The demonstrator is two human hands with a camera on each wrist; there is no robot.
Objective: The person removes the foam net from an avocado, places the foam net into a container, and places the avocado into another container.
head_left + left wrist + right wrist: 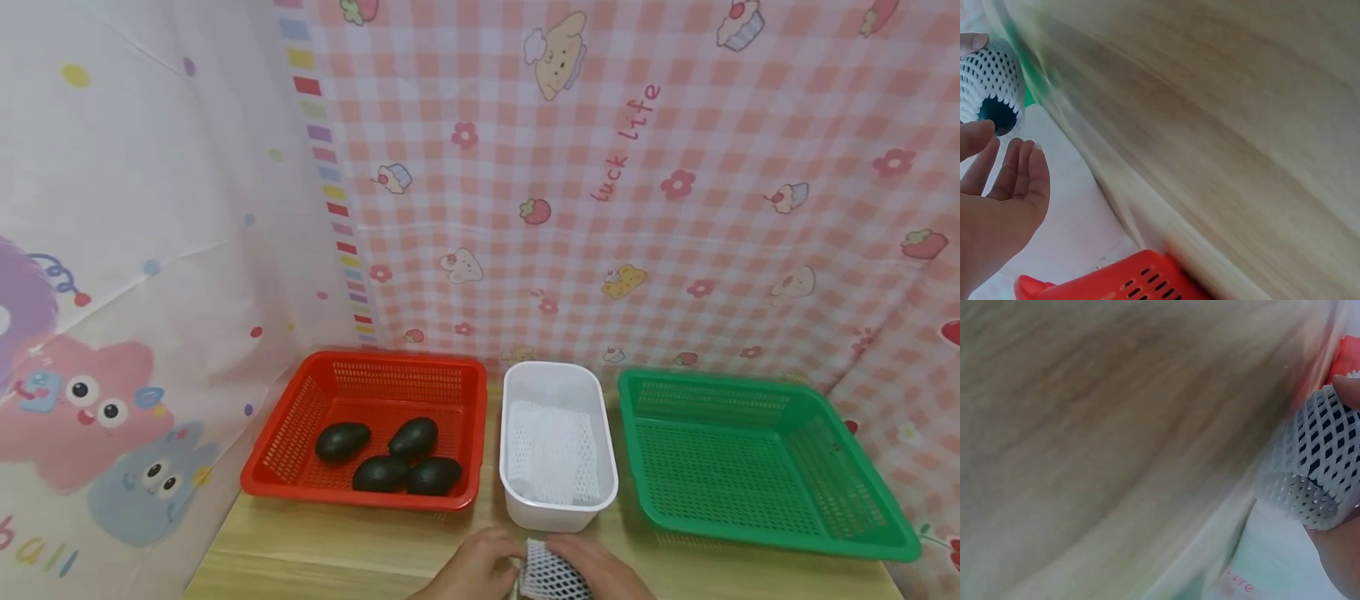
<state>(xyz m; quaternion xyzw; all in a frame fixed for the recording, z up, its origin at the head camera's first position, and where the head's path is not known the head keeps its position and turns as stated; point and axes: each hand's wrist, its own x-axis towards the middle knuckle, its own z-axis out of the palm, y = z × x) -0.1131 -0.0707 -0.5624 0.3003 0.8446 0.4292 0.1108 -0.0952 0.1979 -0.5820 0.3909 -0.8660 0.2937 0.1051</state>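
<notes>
A white foam net sleeve (553, 573) surrounds a dark avocado (999, 116), whose end shows in the opening on the left. At the front of the table my right hand (600, 569) grips the sleeved avocado from the right side. The sleeve's other mouth (1310, 499) looks hollow in the right wrist view. My left hand (1007, 194) is at the avocado's exposed end, thumb tip close to it and the other fingers loosely extended. Whether the left thumb and index finger touch the net's edge is hard to see.
Several avocados (381, 473) lie in a red basket (360, 498) at left. Behind the hands, a white bin (558, 518) holds more foam nets (555, 454). A green basket (772, 537) stands at right. Patterned cloth (570, 250) hangs behind the wooden table (315, 550).
</notes>
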